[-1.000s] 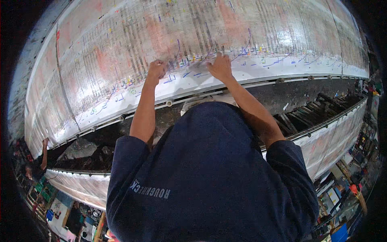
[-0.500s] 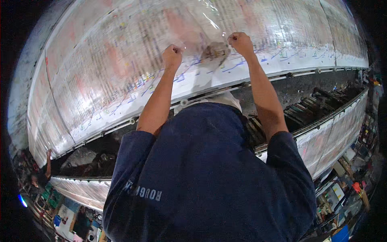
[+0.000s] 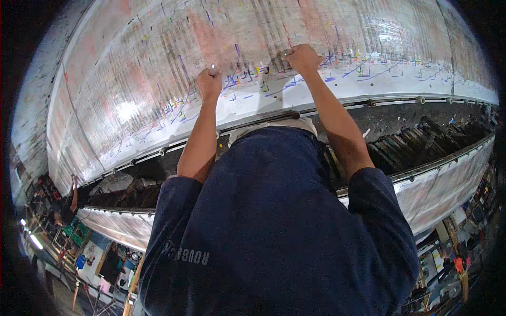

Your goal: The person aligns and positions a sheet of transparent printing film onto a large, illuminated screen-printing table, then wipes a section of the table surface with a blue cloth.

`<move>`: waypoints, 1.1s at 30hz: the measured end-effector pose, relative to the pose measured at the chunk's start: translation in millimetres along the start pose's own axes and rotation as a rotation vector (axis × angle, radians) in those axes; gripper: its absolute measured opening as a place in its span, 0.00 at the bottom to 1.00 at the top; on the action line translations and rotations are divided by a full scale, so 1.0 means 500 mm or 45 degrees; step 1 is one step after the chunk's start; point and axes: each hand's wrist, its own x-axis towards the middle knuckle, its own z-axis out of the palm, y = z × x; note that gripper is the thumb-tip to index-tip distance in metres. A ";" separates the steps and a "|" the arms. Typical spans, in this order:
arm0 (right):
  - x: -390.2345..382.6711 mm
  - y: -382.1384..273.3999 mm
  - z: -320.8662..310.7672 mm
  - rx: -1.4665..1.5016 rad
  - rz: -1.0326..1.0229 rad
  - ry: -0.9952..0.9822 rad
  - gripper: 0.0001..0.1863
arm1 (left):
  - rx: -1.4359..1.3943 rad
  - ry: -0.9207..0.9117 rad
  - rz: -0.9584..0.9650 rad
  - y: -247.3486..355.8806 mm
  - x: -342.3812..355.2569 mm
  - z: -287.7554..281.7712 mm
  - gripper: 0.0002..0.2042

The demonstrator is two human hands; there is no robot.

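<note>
Both my hands are over a long pale table (image 3: 284,100), whose worn surface has reddish stains, dark streaks and many short coloured marks along the near side. My left hand (image 3: 210,84) is closed in a pinch, with a small bright glint of a clear plastic sheet (image 3: 213,67) at its fingertips. To the right and slightly farther, my right hand (image 3: 305,59) pinches too, and another glint shows by its fingers. Most of the sheet cannot be made out against the table, whose marks show sharply between the hands.
A rail with small rollers (image 3: 421,99) runs along the table's near edge. Behind my body is a dark gap with slats (image 3: 403,147), then a second similar table (image 3: 448,176). At the far left, another person's arm (image 3: 74,192) reaches to the table. Cluttered gear lies beyond.
The clear sheet, shiny and raised between my hands before, is now hardly visible. My left hand has moved slightly left and nearer, my right hand slightly left. The view has shifted a little.
</note>
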 end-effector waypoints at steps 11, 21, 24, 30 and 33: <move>-0.010 -0.002 0.014 0.037 -0.028 0.133 0.14 | 0.043 -0.018 -0.121 0.030 -0.015 -0.024 0.13; -0.008 -0.002 0.010 0.058 -0.055 0.070 0.26 | -0.015 -0.014 -0.069 -0.004 -0.015 -0.012 0.14; -0.012 -0.009 0.000 0.109 -0.059 0.016 0.24 | -0.061 -0.029 -0.096 0.013 -0.022 -0.021 0.13; -0.015 -0.006 -0.004 0.075 -0.041 0.080 0.20 | -0.014 -0.027 -0.097 0.020 -0.024 -0.019 0.12; -0.016 -0.015 -0.006 0.092 -0.023 0.086 0.20 | -0.015 -0.003 -0.030 -0.011 -0.022 -0.014 0.14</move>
